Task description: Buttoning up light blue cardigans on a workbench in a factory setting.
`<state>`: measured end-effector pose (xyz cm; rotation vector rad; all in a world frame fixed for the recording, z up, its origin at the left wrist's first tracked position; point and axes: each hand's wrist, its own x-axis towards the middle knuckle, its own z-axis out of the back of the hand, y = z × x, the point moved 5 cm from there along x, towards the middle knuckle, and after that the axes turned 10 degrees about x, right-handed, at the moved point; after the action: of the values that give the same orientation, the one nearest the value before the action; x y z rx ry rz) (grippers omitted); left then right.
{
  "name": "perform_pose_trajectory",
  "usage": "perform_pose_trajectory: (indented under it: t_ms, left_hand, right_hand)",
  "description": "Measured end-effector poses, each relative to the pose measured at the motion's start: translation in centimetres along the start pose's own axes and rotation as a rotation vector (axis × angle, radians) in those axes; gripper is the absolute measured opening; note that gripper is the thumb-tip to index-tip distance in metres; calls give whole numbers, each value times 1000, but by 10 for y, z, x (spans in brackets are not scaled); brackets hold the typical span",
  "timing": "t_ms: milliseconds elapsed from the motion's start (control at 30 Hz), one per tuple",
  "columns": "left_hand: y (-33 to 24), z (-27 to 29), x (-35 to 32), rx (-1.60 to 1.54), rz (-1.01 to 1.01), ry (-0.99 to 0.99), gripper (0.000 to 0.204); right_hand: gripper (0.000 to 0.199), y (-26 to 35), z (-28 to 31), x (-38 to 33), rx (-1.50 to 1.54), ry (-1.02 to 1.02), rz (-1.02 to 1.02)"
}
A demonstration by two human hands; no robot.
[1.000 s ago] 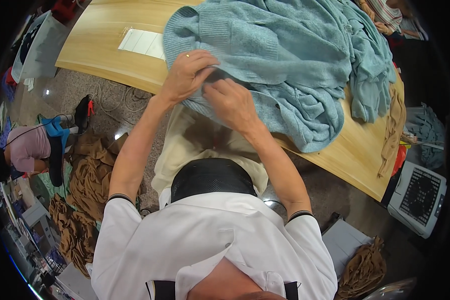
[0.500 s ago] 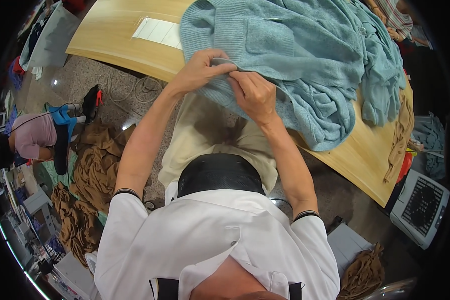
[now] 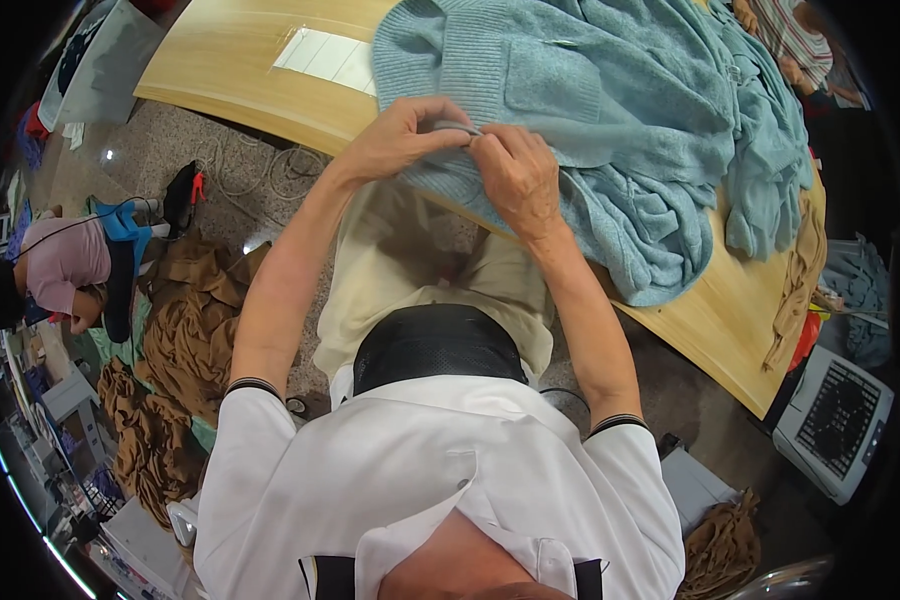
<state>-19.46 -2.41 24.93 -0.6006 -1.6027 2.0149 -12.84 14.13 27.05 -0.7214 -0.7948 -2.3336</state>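
A light blue knitted cardigan (image 3: 660,110) with a ribbed band and a patch pocket (image 3: 553,80) lies spread over the table's near edge. My left hand (image 3: 407,140) pinches a thin edge of the knit (image 3: 458,127) between thumb and forefinger. Close beside it, my right hand (image 3: 518,175) has its fingers pressed together on the same edge. The fingertips of both hands nearly meet, and the right palm is hidden. More light blue knitwear (image 3: 767,165) is heaped to the right.
The wooden table (image 3: 230,60) bears a white paper strip (image 3: 325,60). Brown garments (image 3: 195,330) are piled on the floor at left, near a seated person (image 3: 65,255). Another person (image 3: 795,40) is at the far right. A grey panelled device (image 3: 835,425) stands beside the table's right end.
My right hand has shifted slightly up and right, staying closed on the edge. The knit edge between my hands looks shorter. My left hand has barely moved.
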Motion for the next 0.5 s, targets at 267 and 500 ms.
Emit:
perform_pose_trajectory:
  t_ms: [267,500]
  left_hand:
    - [5,-1,-2,159,-122,-19,20]
    - [11,-5,-6,270,-212,-165,17]
  right_hand:
    - [17,-2,5,-3,250,-42,-38]
    - [16,-9,1,-7,327,-78,-103]
